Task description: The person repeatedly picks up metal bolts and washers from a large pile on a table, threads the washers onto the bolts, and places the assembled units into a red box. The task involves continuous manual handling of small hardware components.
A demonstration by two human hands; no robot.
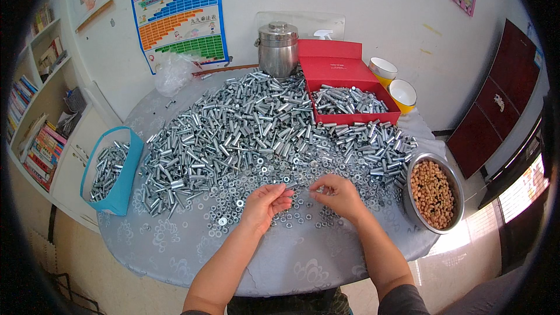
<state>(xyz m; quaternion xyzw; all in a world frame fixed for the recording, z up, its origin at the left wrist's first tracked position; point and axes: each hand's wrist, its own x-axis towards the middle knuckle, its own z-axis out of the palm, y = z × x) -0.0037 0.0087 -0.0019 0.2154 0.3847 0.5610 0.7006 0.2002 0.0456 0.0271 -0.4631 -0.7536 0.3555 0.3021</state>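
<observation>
A slim silver fastener (293, 186) is pinched at the fingertips of the left hand (284, 190), above the near part of the worktop (280, 265), with the palm turned inward. The right hand (313, 191) is held just beside it, palm down, its thumb and forefinger drawn close together; whether anything small is gripped there cannot be told.

Beneath and around both hands, loose nuts and washers (228, 205) are scattered over the grey patterned cloth by which the worktop is covered. Beyond them, a broad heap of metal bolts and sleeves (245, 119) is spread toward the wall. More such pieces are held in a light-blue box (129, 175) at the left edge and in a red box (357, 119) at the far right, its lid raised.

A steel bowl (460, 198) filled with small tan, rounded pieces (431, 189) is set at the right edge. Behind the heap, a lidded steel canister (278, 52) is stood next to the red box, and two yellow bowls with white insides (406, 107) are placed on that box's right. A clear plastic bag (174, 76) is left at the far left, below a colourful wall chart (178, 17).
</observation>
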